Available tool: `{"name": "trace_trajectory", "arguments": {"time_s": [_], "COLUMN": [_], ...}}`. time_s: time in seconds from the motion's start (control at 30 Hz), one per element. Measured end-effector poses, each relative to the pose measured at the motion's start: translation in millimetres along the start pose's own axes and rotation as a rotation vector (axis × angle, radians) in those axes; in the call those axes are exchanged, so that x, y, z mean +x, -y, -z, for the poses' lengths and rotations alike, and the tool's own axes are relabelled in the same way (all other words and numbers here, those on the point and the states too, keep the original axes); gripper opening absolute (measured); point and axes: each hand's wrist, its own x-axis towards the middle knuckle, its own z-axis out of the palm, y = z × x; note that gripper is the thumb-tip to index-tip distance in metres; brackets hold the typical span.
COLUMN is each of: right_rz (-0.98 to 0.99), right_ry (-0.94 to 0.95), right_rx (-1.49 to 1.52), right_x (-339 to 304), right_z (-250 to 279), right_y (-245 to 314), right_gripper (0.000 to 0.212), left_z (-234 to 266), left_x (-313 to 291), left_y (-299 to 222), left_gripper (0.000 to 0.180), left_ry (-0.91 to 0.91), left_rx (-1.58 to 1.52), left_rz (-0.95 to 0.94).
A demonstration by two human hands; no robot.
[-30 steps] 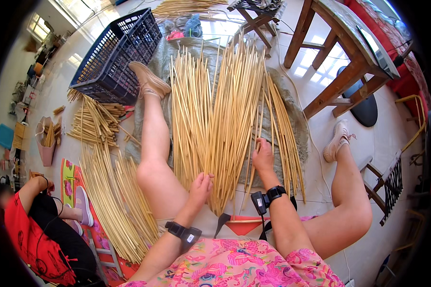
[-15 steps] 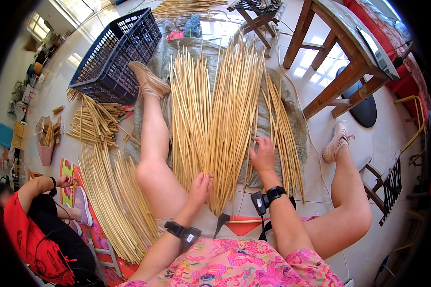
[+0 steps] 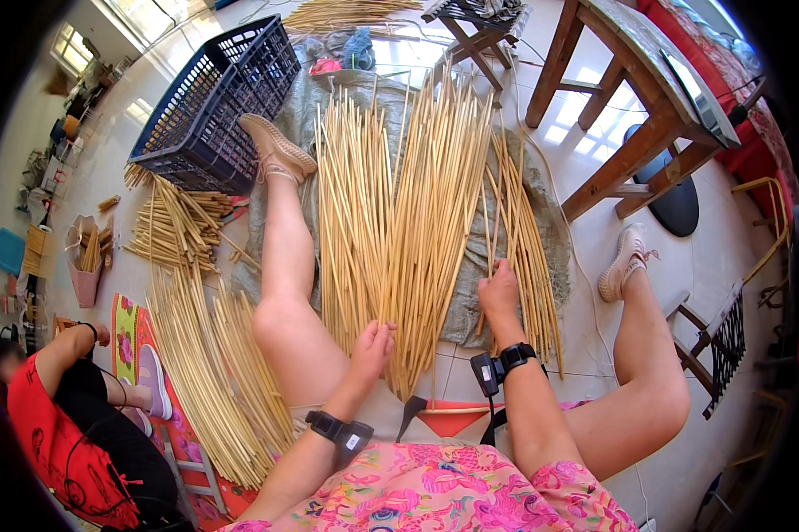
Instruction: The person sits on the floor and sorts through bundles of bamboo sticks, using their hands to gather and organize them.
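Because the person sits on the floor with legs spread wide, the pale bamboo sticks (image 3: 399, 230) lie fanned on a grey sackcloth (image 3: 550, 230) between the knees, where both arms can reach them without leaning. The near ends of the sticks converge toward the lap, which lets the left hand (image 3: 370, 348) rest on them; its fingers curl loosely over the ends of the middle bundle, a light closed hold rather than a firm clench, though how many sticks it actually pinches cannot be told. The right hand (image 3: 499, 294) lies farther out on a thinner bunch of sticks (image 3: 528, 239) set apart at the right edge of the cloth, fingers bent down onto them, pressing or gathering a few; whether any are lifted is unclear. Each wrist carries a black band with a small device. More sticks lie heaped beyond the left leg (image 3: 289, 266), long ones (image 3: 213, 372) by the thigh and shorter ones (image 3: 173, 226) beside a dark blue plastic crate (image 3: 213, 93), seemingly kept apart by length. A wooden table (image 3: 639, 106) stands to the right, and another person in a red top (image 3: 49, 426) sits at lower left.
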Motion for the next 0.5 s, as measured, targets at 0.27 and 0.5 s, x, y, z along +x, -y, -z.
{"name": "trace_trajectory", "arguments": {"time_s": [0.27,0.5], "right_rz": [-0.152,-0.274], "right_ry": [0.252,0.553], "right_rx": [-0.114,0.155], "right_x": [7,19], "right_z": [27,27], "right_y": [7,16], "right_gripper": [0.028,0.017], "left_z": [1,1], "left_x": [0,0], "left_y": [1,-1], "left_gripper": [0.020,0.020], "left_ry": [-0.002,0.009], "left_rx": [0.018,0.002], "left_rz": [-0.005,0.000]}}
